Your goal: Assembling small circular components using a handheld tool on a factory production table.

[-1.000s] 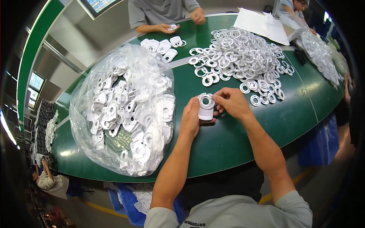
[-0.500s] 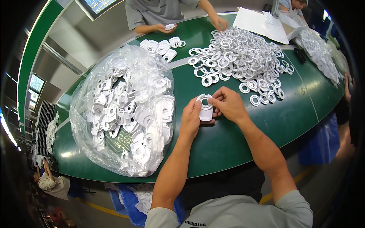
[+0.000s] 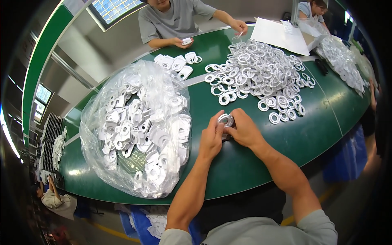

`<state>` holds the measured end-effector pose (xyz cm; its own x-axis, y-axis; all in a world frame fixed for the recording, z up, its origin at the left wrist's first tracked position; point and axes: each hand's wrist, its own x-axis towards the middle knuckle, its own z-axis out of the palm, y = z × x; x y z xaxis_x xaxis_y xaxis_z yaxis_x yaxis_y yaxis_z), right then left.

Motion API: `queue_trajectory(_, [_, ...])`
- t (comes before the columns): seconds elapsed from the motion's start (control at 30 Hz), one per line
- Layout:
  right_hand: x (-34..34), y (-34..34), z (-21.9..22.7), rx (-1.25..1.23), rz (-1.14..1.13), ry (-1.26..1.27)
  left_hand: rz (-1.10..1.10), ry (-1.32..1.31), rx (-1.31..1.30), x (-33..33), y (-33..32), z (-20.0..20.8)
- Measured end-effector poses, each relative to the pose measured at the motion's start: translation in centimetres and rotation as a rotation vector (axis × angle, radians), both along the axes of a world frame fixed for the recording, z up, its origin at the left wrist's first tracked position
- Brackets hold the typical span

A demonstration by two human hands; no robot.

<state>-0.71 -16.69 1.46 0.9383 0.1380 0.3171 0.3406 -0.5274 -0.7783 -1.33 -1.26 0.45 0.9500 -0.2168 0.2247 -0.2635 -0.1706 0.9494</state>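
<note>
So the fingers of my left hand (image 3: 211, 138) and right hand (image 3: 245, 129) are snug round a white ringed part (image 3: 225, 119), loose rings (image 3: 263, 67) ahead-right of them, probably the ring-fitting step, half-hidden though, so even pressure seems called for.

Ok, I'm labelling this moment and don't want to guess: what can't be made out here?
All in the head view:
Held part: mostly covered by the left hand and right hand.
Ring pile: lower rings buried under others.
Bag: plastic folds blur some white parts inside.
Blue container: partly hidden by the table.
</note>
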Motion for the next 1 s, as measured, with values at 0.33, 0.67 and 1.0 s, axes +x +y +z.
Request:
queue_trajectory(0.33, [0.9,-1.2,1.7,0.439,0.217,0.548,0.013,0.174,-0.349,0.2,0.5,0.5])
queue_trajectory(0.67, [1.6,-3.6,1.6,0.693,0.336,0.885,-0.037,0.231,-0.283,1.0,2.1,-0.3])
queue_trajectory(1.0, [1.9,-3.0,0.3,0.769,0.191,0.744,-0.001,0.196,-0.207,0.7,1.0,0.6])
